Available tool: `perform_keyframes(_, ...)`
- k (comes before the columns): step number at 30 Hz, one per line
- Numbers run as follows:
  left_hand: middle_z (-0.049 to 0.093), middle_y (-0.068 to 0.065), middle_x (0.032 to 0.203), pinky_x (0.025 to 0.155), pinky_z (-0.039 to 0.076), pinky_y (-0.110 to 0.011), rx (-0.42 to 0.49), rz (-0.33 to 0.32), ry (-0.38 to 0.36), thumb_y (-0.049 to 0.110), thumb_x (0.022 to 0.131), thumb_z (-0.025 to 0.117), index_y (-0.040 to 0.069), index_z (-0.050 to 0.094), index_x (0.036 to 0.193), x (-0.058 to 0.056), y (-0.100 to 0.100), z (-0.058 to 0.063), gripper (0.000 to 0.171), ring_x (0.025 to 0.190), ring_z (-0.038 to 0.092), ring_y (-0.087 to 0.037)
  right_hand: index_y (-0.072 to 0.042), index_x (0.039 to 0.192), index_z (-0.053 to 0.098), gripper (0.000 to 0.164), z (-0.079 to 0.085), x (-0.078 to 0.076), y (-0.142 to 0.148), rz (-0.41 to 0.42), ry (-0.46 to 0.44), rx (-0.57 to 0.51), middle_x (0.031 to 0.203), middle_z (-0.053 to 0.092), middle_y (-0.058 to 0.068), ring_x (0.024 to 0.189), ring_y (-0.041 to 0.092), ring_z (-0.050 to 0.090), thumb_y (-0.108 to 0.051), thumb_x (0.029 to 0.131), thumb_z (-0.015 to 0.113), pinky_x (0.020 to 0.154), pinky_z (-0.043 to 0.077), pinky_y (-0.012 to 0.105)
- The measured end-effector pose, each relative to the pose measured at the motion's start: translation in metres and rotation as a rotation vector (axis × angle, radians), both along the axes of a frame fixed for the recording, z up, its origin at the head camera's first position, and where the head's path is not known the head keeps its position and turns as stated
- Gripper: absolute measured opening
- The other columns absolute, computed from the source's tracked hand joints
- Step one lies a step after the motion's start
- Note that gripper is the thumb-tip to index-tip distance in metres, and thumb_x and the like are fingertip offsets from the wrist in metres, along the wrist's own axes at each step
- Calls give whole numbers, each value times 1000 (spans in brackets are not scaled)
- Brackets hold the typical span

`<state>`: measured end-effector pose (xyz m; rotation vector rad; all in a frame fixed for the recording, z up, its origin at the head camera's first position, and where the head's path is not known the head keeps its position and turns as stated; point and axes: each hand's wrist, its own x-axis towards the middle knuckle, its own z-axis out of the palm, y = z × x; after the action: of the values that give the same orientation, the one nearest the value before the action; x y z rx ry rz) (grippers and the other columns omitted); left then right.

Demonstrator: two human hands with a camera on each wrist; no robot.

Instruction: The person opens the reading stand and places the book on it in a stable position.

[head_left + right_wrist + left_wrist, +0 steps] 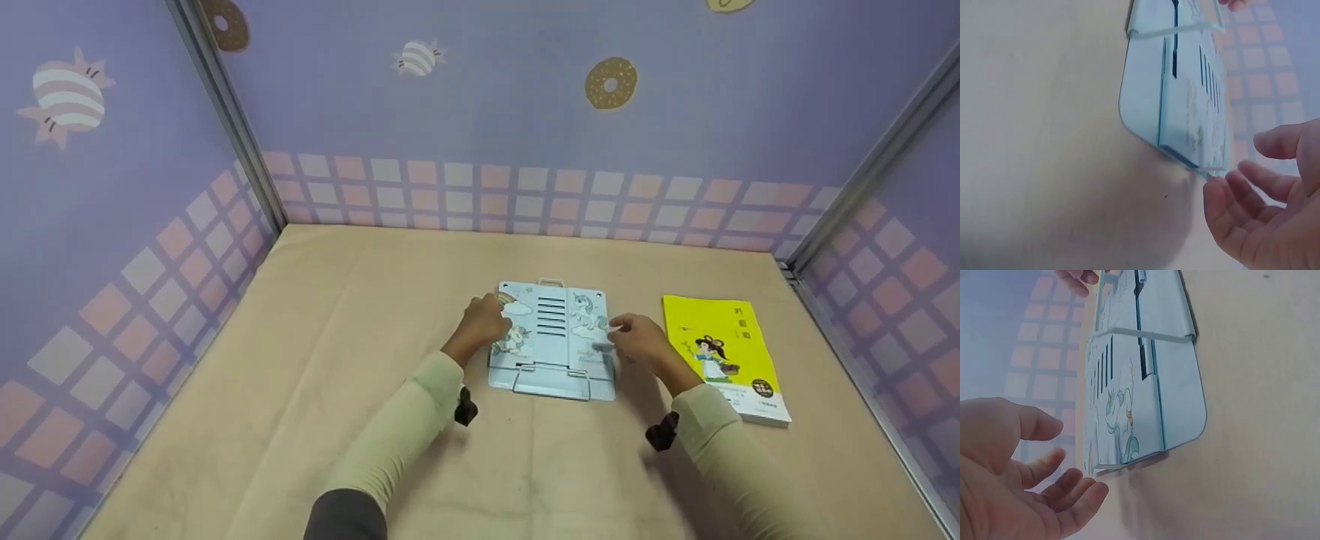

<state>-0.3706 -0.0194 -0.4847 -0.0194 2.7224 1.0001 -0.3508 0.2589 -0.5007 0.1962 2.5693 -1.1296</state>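
From here the stand [555, 352] on the table [540, 465], between the left hand [482, 328] and right hand [643, 343], fingers loosely bent and gripping nothing, looks stiff, fairly light and slick, best taken at both sides

A stand [551, 349] shows a smooth, painted-looking finish, metal or plastic hard to tell from here, with a smooth wire bracket [1145, 333]. The book [694, 330] wears a smooth paper cover; the tabletop [360, 300] looks like matt, lightly creased cloth. Sleeves [405, 427] are soft fabric, posts [229, 112] dull metal, walls [495, 112] smooth and matt.
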Motion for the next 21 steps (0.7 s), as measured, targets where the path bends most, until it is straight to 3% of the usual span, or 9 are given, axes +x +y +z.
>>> perform_keyframes(7, 46, -15, 141, 111, 34, -39, 164, 32, -121, 17, 91, 49, 1, 29, 145, -3, -1, -10, 60, 121, 48, -25, -2, 148, 31, 60, -9, -1, 1, 13, -55, 41, 142, 46, 20, 113, 30, 51, -28, 97, 49, 106, 40, 48)
perform_keyframes(11, 39, -15, 149, 114, 30, -40, 193, 40, -151, 18, 91, 49, 3, 25, 149, -2, 0, -13, 64, 129, 44, -27, -3, 142, 42, 53, -12, -1, -1, 26, -67, 14, 118, 57, 17, 95, 24, 55, -26, 95, 50, 88, 48, 37)
perform_keyframes(13, 39, -15, 149, 115, 30, -41, 194, 44, -152, 18, 92, 49, 3, 27, 148, -3, 0, -12, 63, 129, 44, -26, -4, 137, 49, 47, -13, -2, -2, 33, -68, -8, 102, 57, 12, 83, 21, 55, -24, 95, 51, 75, 47, 32)
perform_keyframes(15, 42, -15, 146, 113, 32, -41, 190, 41, -152, 19, 92, 49, 4, 29, 147, -4, 0, -12, 60, 126, 46, -26, -4, 135, 50, 45, -14, -4, -1, 37, -76, -20, 97, 56, 11, 80, 20, 54, -23, 94, 51, 70, 45, 29)
perform_keyframes(21, 51, -12, 134, 105, 40, -39, 197, 48, -160, 22, 93, 50, 6, 34, 143, -9, 1, -12, 55, 112, 52, -23, -2, 145, 38, 57, -12, -8, 0, 20, -108, -53, 124, 50, 15, 93, 22, 55, -22, 94, 51, 76, 45, 29)
